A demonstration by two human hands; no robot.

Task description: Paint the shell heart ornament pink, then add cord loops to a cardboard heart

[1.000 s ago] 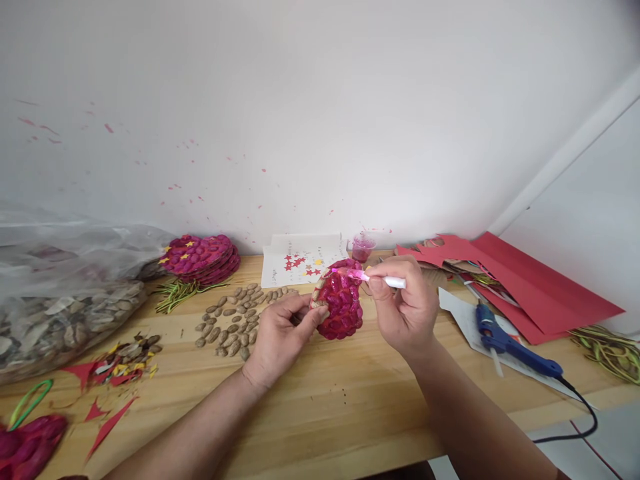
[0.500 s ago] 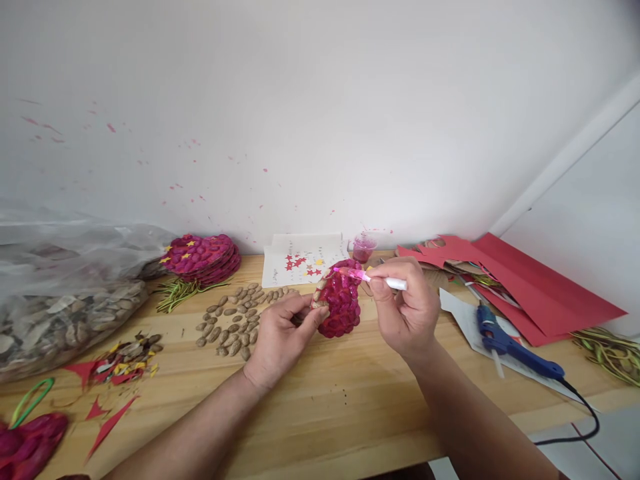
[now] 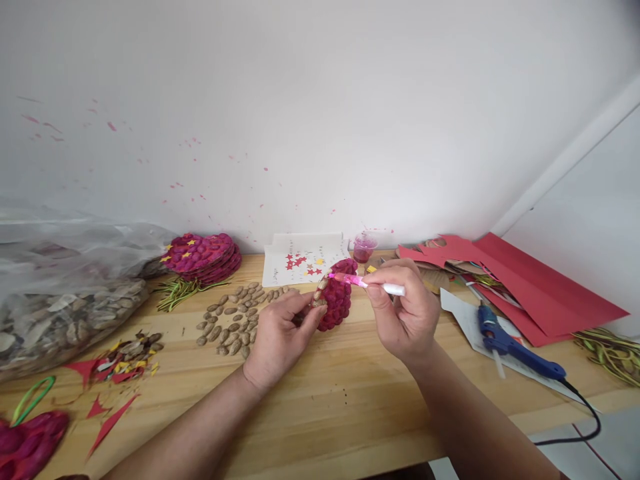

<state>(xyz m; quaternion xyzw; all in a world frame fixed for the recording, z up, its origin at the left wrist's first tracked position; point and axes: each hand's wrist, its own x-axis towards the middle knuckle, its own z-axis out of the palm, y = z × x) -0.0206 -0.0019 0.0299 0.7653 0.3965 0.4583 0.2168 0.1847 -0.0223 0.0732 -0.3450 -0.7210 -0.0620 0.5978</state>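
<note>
My left hand [image 3: 280,337] pinches the lower left edge of a round piece covered in magenta-painted shells [image 3: 336,297], held tilted above the wooden table [image 3: 320,400]. My right hand [image 3: 407,313] grips a small brush with a white handle and pink tip [image 3: 370,283]. The pink tip touches the upper left rim of the shell piece, where a few shells are still tan. A small cup of pink paint [image 3: 362,248] stands just behind, by the wall.
Loose tan shells [image 3: 235,320] lie left of my hands. A stack of finished magenta pieces [image 3: 203,257] and a plastic bag of shells [image 3: 60,293] sit further left. Red paper sheets [image 3: 520,280], a blue glue gun [image 3: 510,347] and a star sheet [image 3: 300,260] lie right and behind.
The shell piece has turned more edge-on in my left hand, and the brush tip has slid left and down along its upper rim.
</note>
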